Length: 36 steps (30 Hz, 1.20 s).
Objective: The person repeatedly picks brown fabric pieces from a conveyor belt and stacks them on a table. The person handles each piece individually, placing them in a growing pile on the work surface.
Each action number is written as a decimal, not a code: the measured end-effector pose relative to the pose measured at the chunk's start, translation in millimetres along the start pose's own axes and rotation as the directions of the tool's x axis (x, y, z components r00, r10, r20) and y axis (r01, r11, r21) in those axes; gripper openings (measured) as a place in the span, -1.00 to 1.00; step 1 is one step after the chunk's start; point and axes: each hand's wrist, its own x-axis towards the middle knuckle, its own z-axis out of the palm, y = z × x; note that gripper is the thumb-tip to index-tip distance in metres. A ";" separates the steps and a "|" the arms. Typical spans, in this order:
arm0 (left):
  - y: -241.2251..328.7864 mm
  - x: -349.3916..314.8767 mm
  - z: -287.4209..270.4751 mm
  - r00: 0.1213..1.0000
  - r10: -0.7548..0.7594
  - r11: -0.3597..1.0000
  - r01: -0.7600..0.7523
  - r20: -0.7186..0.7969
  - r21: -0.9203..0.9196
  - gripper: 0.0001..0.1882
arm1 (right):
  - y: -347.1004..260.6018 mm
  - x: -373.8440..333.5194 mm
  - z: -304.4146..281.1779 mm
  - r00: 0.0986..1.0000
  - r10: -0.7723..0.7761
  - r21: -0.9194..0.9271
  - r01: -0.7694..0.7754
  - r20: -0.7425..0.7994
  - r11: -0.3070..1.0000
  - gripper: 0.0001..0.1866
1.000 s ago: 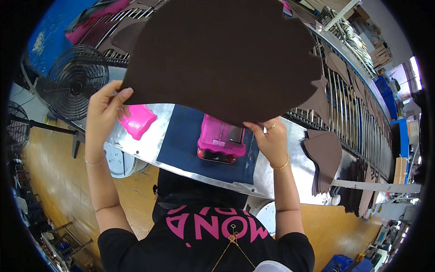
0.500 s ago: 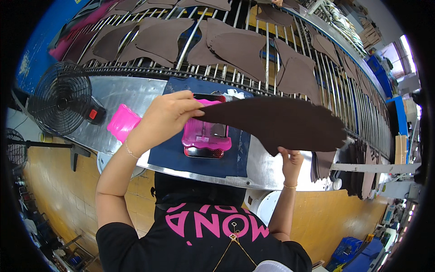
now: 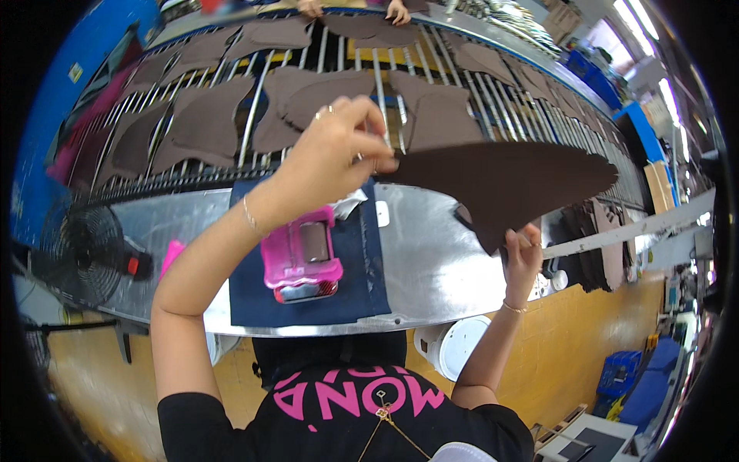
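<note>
A thin, dark brown cut panel (image 3: 500,181) with a curved outline hangs stretched between my hands above the right of the metal table. My left hand (image 3: 335,146) has its fingertips pinched at the panel's narrow left tip. At the panel's lower corner, my right hand (image 3: 523,254) grips the edge between thumb and fingers. Below my left forearm, a bright pink plastic container (image 3: 277,250) stands on a dark blue mat (image 3: 358,285). Part of a second pink piece (image 3: 171,252) shows left of that forearm.
Beyond the table, a rack of metal rods (image 3: 254,119) carries several brown panels (image 3: 204,123). Another person's hands (image 3: 396,11) are at its far side. A black fan (image 3: 85,239) stands at left. Dark panels (image 3: 589,254) hang in a stack at right, near a pale bar (image 3: 639,231).
My view has shifted. Both hands have carried the brown panel away from me and to the right, toward the rod rack. Two hands of another person now show at the far side.
</note>
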 end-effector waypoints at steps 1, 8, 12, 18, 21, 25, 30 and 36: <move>-5.9 18.8 2.7 0.997 0.024 1.000 -0.025 -0.077 -0.018 -0.86 | -6.4 6.6 18.5 0.999 0.028 0.138 -0.022 -0.037 0.990 -0.64; -21.2 125.1 43.1 0.916 0.395 0.823 -0.323 -0.063 0.468 -0.95 | -39.3 58.7 51.0 0.976 -0.151 -0.555 0.037 -0.160 0.831 -0.43; -19.4 143.8 57.2 0.835 0.549 0.664 -0.455 0.027 0.594 -0.93 | -21.8 71.2 79.8 0.971 -0.185 -0.671 0.240 0.154 0.702 -0.76; -10.6 137.9 52.4 0.881 0.471 0.776 -0.387 -0.049 0.498 -0.85 | 21.4 79.2 132.3 0.926 0.342 -0.063 -0.336 0.159 0.940 -0.81; -12.0 113.6 16.2 0.920 0.371 0.814 -0.255 -0.129 0.523 -0.56 | 70.3 89.4 166.0 0.879 0.418 0.350 -0.476 0.231 0.807 -0.78; -9.8 66.0 -29.7 0.979 0.178 0.842 -0.098 -0.101 0.531 -0.53 | 97.4 116.5 187.7 0.832 0.537 0.573 -0.510 0.140 0.641 -0.75; -18.0 -26.4 -76.6 0.968 -0.148 0.826 0.234 -0.204 0.513 -0.61 | 150.1 161.3 193.3 0.788 0.615 0.749 -0.408 0.001 0.521 -0.72; -21.8 -119.2 -109.4 0.813 -0.422 0.698 0.574 -0.401 0.429 -0.66 | 190.5 191.8 196.7 0.728 0.680 0.773 -0.384 -0.084 0.506 -0.64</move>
